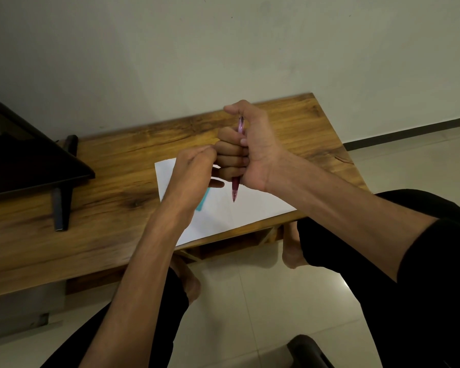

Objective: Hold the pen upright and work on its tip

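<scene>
Standing almost upright in the middle of the frame, a pink pen (235, 179) is wrapped in the fist of the right hand (246, 150), whose grip is closed round the barrel: the curled fingers (230, 152) cover the middle of it, the clip end shows above them beside the raised thumb, and the tip pokes out below the fist, pointing down over a white sheet of paper (223, 208). Whether the tip touches the paper cannot be told. Just left of the fist, the left hand (191, 176) comes up from the lower left with its fingers bent in toward the right hand's knuckles and touching or nearly touching them; the back of the hand hides the fingertips, so whether its grip holds anything cannot be told. Beneath that hand a teal strip (203, 201) lies on the paper, mostly hidden by the wrist. The paper rests near the front edge of a wooden bench (117, 168), right of centre. At the left of the frame a dark stand with slanted legs (61, 205) sits on the bench, well apart from the hands. Below the bench, bare feet (292, 251) rest on pale floor tiles (263, 301), and black trousers (436, 274) fill the lower right.
</scene>
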